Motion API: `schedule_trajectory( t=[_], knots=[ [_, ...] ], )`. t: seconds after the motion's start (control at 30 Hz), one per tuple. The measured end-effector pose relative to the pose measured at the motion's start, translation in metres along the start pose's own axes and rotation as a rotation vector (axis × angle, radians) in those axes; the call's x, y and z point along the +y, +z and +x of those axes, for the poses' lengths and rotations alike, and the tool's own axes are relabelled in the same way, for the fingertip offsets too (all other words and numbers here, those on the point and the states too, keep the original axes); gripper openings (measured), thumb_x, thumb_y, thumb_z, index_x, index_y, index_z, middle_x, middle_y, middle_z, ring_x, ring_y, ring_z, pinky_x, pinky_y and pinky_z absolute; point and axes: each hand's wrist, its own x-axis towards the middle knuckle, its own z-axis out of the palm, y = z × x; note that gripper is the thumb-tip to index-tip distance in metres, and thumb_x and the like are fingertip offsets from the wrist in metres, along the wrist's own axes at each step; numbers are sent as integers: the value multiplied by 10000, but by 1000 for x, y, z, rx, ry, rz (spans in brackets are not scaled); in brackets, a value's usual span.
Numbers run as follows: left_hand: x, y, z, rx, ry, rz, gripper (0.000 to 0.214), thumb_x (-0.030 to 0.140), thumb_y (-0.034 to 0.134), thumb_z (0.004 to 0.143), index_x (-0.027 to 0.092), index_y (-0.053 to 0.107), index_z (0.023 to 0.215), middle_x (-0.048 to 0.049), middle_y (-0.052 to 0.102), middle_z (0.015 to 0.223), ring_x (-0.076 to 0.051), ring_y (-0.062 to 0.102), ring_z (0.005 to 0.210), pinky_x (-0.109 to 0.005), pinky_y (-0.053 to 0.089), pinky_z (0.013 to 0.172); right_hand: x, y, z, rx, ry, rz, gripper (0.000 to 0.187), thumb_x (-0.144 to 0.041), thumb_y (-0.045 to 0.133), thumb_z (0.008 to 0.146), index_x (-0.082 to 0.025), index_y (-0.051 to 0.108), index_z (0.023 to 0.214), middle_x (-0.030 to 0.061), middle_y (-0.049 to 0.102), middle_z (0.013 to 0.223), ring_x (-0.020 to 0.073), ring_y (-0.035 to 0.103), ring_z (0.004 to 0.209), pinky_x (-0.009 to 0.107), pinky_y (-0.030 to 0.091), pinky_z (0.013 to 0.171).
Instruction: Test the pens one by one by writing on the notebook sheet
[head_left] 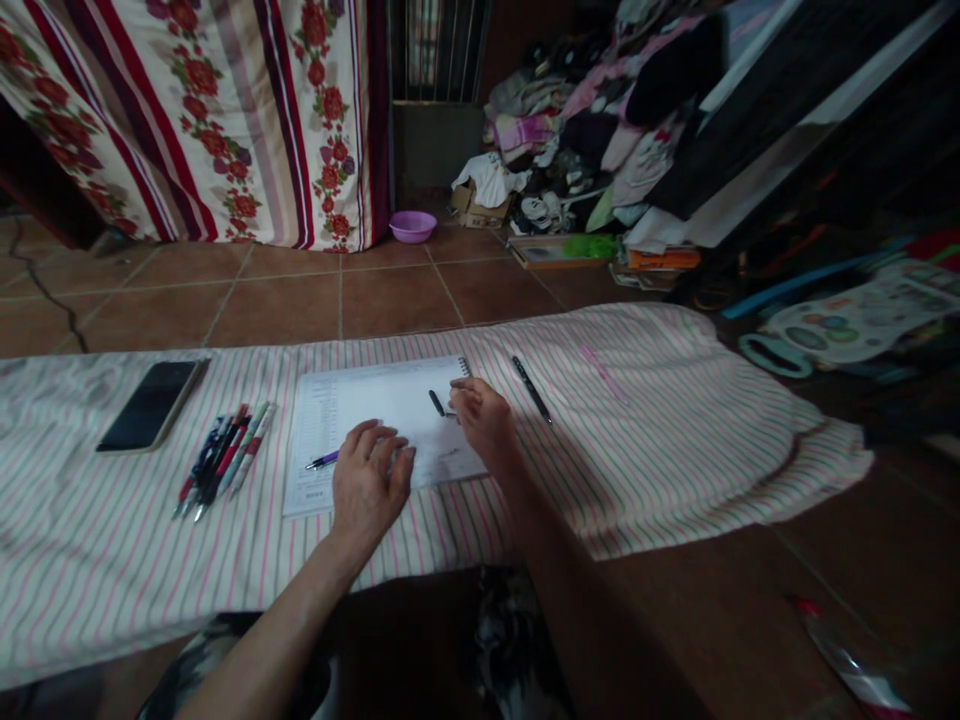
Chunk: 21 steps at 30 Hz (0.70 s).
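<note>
My left hand lies on a white notebook with its fingers loosely bent and slightly apart. A purple pen pokes out from beside that hand, its other end hidden. Over the notebook's right side, my right hand is closed, thumb and fingers pressed together. A thin dark tip shows at its fingertips; what it belongs to is too small to make out. Just left of those fingers is a short black piece like a pen cap. To the right, a black pen lies on the striped cloth.
Several pens lie bunched left of the notebook, with a phone beyond them. A pink pen-like stick lies to the right. On the tiled floor are a purple basin, piled clothes and a bottle.
</note>
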Motion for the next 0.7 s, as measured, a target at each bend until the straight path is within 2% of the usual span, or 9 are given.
schedule_trajectory(
  t=[0.13,0.27,0.4,0.53,0.7],
  knots=[
    [-2,0,-6,-72,129,4,114,254,561,815,186,640,860,-74,629,993,-256,473,1116,-422,437,921,0,-1,-3,-70,-2,57,255,-357,475,774,-184,601,912,20,653,640,129,573,493,237,434,495],
    [-3,0,-8,-84,141,40,112,226,534,828,175,625,786,-79,626,974,-264,492,1092,-426,461,886,3,-1,-3,-55,-15,97,250,-347,474,769,-175,591,906,20,654,651,114,565,474,217,426,466],
    [-3,-1,-7,-80,163,59,100,212,529,824,168,613,792,-84,627,959,-272,496,1084,-442,469,872,6,0,-2,-59,2,118,244,-335,487,756,-163,587,897,22,662,654,105,566,465,204,432,454],
    [-1,3,-4,-57,139,57,95,188,521,816,159,605,785,-85,630,915,-262,504,1056,-429,460,895,5,0,-1,-49,-6,109,224,-312,476,764,-168,587,895,16,664,661,102,574,478,198,433,462],
    [1,12,1,-5,42,105,93,190,523,803,156,606,779,-96,625,907,-273,505,1025,-434,449,881,4,1,-1,-55,21,95,216,-306,468,770,-170,590,886,14,670,664,100,574,471,202,442,470]
  ],
)
